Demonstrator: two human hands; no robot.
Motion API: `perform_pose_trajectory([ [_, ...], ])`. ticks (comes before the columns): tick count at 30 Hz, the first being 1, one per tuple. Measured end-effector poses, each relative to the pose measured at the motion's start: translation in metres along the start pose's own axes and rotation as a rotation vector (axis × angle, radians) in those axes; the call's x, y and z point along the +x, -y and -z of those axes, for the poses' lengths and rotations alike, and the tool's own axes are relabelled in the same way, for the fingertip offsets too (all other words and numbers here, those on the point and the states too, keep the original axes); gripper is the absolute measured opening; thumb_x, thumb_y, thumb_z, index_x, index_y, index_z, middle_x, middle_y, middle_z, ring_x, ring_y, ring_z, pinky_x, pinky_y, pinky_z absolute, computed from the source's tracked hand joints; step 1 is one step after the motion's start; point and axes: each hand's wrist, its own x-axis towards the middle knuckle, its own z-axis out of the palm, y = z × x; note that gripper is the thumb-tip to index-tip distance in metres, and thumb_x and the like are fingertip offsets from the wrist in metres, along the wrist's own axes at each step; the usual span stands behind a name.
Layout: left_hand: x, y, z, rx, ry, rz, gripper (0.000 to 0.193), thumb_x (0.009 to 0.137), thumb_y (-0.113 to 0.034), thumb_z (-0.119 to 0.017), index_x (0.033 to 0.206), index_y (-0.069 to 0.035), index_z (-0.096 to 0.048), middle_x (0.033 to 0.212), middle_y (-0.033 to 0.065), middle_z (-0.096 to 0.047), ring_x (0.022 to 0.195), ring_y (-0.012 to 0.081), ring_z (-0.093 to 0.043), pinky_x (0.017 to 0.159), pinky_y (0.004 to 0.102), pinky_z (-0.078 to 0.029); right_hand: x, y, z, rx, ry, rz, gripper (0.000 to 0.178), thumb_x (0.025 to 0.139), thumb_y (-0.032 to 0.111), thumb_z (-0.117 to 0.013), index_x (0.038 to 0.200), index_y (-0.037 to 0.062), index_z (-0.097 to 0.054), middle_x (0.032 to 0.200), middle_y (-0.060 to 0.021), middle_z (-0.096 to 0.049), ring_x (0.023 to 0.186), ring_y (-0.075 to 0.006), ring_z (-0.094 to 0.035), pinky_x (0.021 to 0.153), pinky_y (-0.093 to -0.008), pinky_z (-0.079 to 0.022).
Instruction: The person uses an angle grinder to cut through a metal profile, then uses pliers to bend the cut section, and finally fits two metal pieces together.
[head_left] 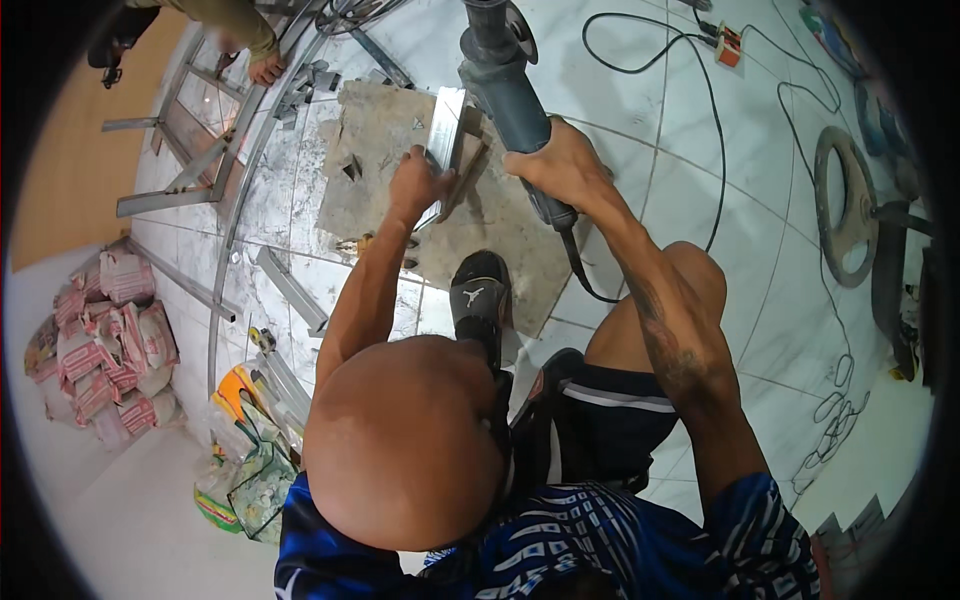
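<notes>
My right hand (565,165) is closed round the rear of a dark grey-blue angle grinder (508,100). The grinder's disc (521,32) shows at its far end, beside the head, which the top of the picture cuts off. My left hand (418,184) grips a short, shiny metal profile (447,118) by its near part. Beside and partly under the profile is a small wooden block (466,170). These rest on a worn, dusty board (375,215) on the tiled floor. The grinder is to the right of the profile, apart from it.
A metal frame (215,150) stands at the upper left, with another person's hand (266,68) at it. Metal offcuts (300,90) lie nearby. A black cable (722,160) loops to an orange socket (729,45). Red-and-white sacks (105,345) are piled left; my shoe (480,290) touches the board.
</notes>
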Motion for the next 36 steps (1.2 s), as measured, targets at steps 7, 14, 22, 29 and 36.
perform_pose_trajectory([
  [7,-0.029,0.024,0.07,-0.074,-0.019,0.055,0.071,0.079,-0.042,-0.078,0.125,0.005,-0.054,0.102,0.0244,-0.067,0.094,0.0351,-0.067,0.081,0.0418,-0.054,0.002,-0.01,-0.027,0.052,0.033,0.024,0.034,0.065,0.028,-0.071,0.082,-0.0002,-0.063,0.07,-0.0113,-0.063,0.063,-0.0226,-0.061,0.064,-0.0358,-0.05],
  [14,-0.014,-0.084,0.151,-0.255,-0.05,-0.329,0.067,0.082,-0.028,-0.079,0.134,0.0,-0.048,0.116,0.0186,-0.064,0.103,0.0277,-0.065,0.084,0.0382,-0.055,-0.002,-0.011,0.003,0.026,-0.091,0.143,0.037,0.064,0.028,-0.074,0.082,-0.0016,-0.064,0.074,-0.0147,-0.067,0.065,-0.0257,-0.064,0.066,-0.037,-0.051],
  [22,-0.016,-0.112,0.199,-0.253,-0.009,-0.408,0.054,0.082,-0.012,-0.076,0.126,0.003,-0.048,0.118,0.0154,-0.059,0.113,0.0253,-0.061,0.095,0.0386,-0.052,-0.019,0.026,-0.008,0.032,0.027,0.205,0.052,0.062,0.032,-0.075,0.099,-0.0037,-0.067,0.093,-0.0237,-0.07,0.089,-0.0346,-0.07,0.079,-0.0402,-0.055],
  [29,-0.026,-0.071,0.161,-0.357,-0.002,-0.35,0.056,0.077,-0.011,-0.079,0.12,0.004,-0.046,0.112,0.0203,-0.061,0.107,0.0306,-0.063,0.097,0.0398,-0.049,-0.016,0.02,-0.037,-0.085,0.075,0.04,0.058,0.063,0.033,-0.075,0.101,-0.01,-0.067,0.1,-0.0281,-0.069,0.098,-0.0375,-0.069,0.086,-0.0408,-0.055],
  [36,-0.017,-0.056,0.117,-0.5,-0.011,-0.212,0.059,0.077,-0.006,-0.076,0.123,0.007,-0.042,0.117,0.0236,-0.059,0.116,0.0294,-0.06,0.105,0.0386,-0.045,0.009,0.007,-0.041,-0.091,0.211,-0.041,0.06,0.062,0.033,-0.075,0.102,-0.0111,-0.066,0.098,-0.0297,-0.069,0.096,-0.0388,-0.07,0.083,-0.0411,-0.056],
])
